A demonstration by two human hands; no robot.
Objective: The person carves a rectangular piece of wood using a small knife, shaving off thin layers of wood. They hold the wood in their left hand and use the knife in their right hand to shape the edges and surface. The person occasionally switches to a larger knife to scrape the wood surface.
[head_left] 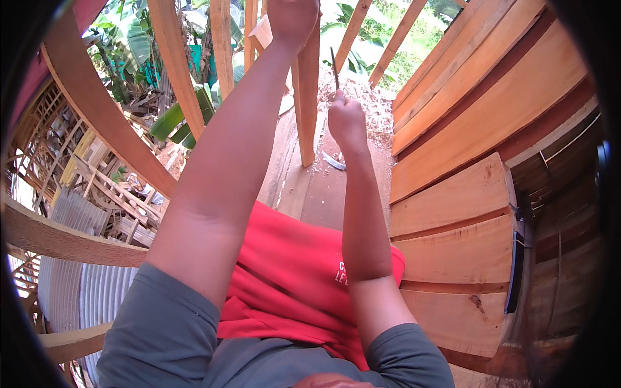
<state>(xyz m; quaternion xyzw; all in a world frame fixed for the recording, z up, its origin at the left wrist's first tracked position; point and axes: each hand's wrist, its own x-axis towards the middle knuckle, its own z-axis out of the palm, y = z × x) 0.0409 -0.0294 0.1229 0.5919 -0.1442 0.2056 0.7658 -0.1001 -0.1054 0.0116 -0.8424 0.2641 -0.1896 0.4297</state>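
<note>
My left arm reaches up to the top edge of the view, where my left hand (294, 19) closes around the upper part of an upright wooden plank (306, 110). The plank's lower end comes down at the floorboards. To its right, my right hand (347, 123) is closed in a fist around a tool with a narrow dark blade (334, 68), likely a machete seen nearly edge-on, pointing up and away from me. Its handle is hidden in my fist. A curved pale piece (334, 161) lies on the floor by the plank's foot; its kind is unclear.
Wood shavings (375, 107) cover the far floorboards (291, 187). A plank wall (453, 239) runs along my right side. On my left stand wooden railing slats (178, 64), with scrap wood (123, 194), corrugated sheets (71, 258) and banana plants beyond. Red cloth (291, 271) covers my lap.
</note>
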